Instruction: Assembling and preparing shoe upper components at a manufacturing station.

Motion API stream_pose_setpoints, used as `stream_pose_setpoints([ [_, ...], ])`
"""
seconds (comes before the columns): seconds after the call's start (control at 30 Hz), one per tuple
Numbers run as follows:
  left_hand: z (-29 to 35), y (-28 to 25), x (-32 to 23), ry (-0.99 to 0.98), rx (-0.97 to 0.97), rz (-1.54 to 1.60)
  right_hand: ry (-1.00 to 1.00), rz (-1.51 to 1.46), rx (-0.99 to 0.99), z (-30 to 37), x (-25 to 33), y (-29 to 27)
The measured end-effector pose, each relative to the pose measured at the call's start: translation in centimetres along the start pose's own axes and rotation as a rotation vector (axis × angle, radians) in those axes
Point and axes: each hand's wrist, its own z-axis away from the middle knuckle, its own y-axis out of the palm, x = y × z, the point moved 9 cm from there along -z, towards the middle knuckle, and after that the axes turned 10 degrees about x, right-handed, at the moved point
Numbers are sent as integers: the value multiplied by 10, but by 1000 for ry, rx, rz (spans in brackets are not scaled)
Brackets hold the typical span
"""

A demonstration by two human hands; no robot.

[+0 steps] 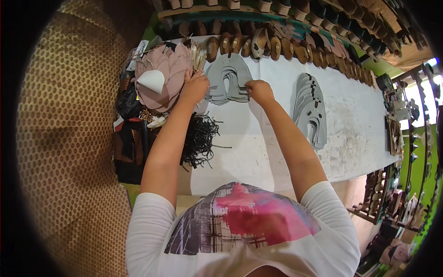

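A tangled black beaded heap (pixel 199 141) lies nearest. Beyond it, the right hand's (pixel 260 91) curled fingers meet flat grey arch-shaped pieces (pixel 241 73), fanned between both hands; I cannot tell whether they pinch any. The left hand (pixel 197 87), loosely bent, reaches dusty-pink petal-shaped pieces (pixel 171 62), its hold unclear. Brown wooden shoe lasts (pixel 276 47) stand farthest.

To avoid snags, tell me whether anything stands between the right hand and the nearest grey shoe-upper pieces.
Nothing visible does. The right hand is at the right edge of the grey shoe-upper pieces, with no other thing showing between; whether they touch is hard to tell.
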Motion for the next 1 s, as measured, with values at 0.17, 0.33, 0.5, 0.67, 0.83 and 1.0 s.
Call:
stream_pose_setpoints([
  [0.17,6,-30,-14,-66,-209,18,-52,15,-110,8,11,-16],
  [0.33,38,-57,-42,-10,-373,71,-154,-2,-238,46,40,-40],
  [0.5,102,-61,-98,163,-376,57,-310,78,-165,125,64,-32],
  [0.67,165,-46,-137,225,-231,209,-269,87,-92,196,68,-27],
  [0.83,207,-25,-165,257,-15,330,-264,31,90,243,70,-15],
  [1.0,196,-10,-179,138,136,372,-185,-41,117,246,62,1],
])
